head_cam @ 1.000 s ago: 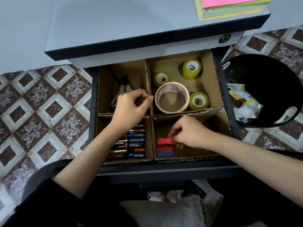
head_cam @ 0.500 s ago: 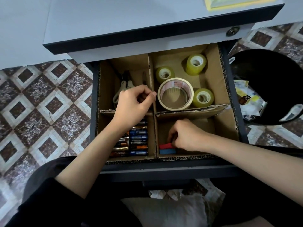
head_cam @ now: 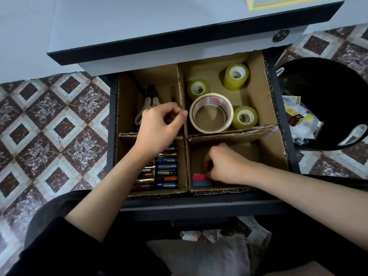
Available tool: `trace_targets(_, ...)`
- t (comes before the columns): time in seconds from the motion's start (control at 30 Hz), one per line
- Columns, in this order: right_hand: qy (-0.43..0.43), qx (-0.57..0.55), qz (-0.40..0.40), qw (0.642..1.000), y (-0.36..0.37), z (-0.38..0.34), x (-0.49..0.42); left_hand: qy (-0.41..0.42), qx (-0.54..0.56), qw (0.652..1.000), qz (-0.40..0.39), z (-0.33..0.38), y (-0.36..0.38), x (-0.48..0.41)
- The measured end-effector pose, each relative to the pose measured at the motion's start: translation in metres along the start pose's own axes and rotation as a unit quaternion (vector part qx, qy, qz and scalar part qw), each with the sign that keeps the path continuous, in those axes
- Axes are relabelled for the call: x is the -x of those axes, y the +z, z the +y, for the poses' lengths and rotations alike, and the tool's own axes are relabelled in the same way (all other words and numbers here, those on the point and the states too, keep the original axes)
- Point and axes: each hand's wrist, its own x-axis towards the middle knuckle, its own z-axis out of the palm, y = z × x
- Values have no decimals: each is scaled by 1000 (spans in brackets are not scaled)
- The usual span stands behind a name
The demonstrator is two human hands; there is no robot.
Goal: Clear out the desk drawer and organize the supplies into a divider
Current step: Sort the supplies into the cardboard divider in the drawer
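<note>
Curling your right hand knuckles-up in the near right compartment, you had its fingertips closed on the right end of a small flat red pad. That pad lay touching a matching blue pad against the near wall; whether one sat on the other I could not tell. Your forearm came in low from the right.

Your left hand reached across the near left compartment with its wrist bent down. Its thumb and curled fingers were pinched on the top edge of the middle wall of the cardboard divider, a raw brown corrugated board with ragged cut edges.

Under that wrist lay a row of glossy cylindrical batteries, blue, black and orange, side by side. Past your knuckles, in the far left compartment, pale-handled scissors were partly hidden. The far right compartment held a wide cream tape ring lying flat and three small yellowish translucent tape rolls.

The divider filled the dark drawer beneath the smooth grey table. A round black bin with crumpled paper stood to the right on the patterned tile floor.
</note>
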Motion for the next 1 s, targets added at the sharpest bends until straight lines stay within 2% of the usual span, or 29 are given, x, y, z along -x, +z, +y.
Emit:
trace_targets(0.17,-50,68,8,996,-2,-6,1,2,-1,1000,1,0,0,0)
trace_targets(0.33,-87,40,-5,995,3,-11,-2,-2,0,1000,3,-2,1,0)
trace_targets(1.0,-75,48,-12,996,7,-14,-8,-10,6,1000,4,-1,1,-1)
